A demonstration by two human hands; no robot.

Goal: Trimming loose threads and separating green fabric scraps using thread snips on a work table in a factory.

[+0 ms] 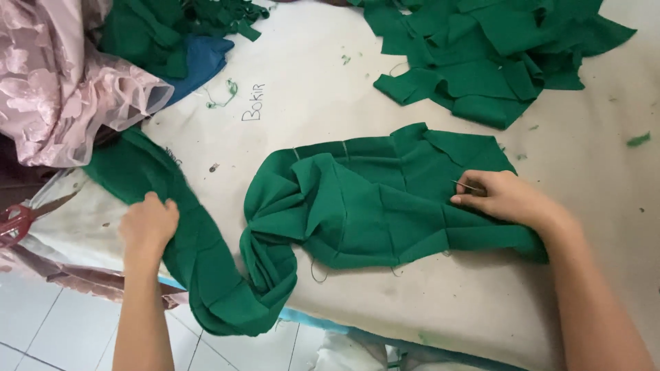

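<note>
A long green fabric strip (pixel 357 206) lies bunched mid-table (pixel 302 89), one end trailing over the near edge. The left hand (pixel 148 223) grips that trailing part; the right hand (pixel 502 198) pinches a needle (pixel 467 185) over the strip's far end. Green fabric offcuts (pixel 495 55) lie beyond the strip, pink lace (pixel 62 89) and red-handled scissors (pixel 24 216) left of it; bare tabletop lies between.

Pink lace fabric (pixel 62 75), red scissors (pixel 20 218)

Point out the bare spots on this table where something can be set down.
Bare table lies between the blue cloth and the green scrap pile, and along the near edge below the right hand. Crowded: the green fabric mid-table, pink lace and scissors beside the left hand.
</note>
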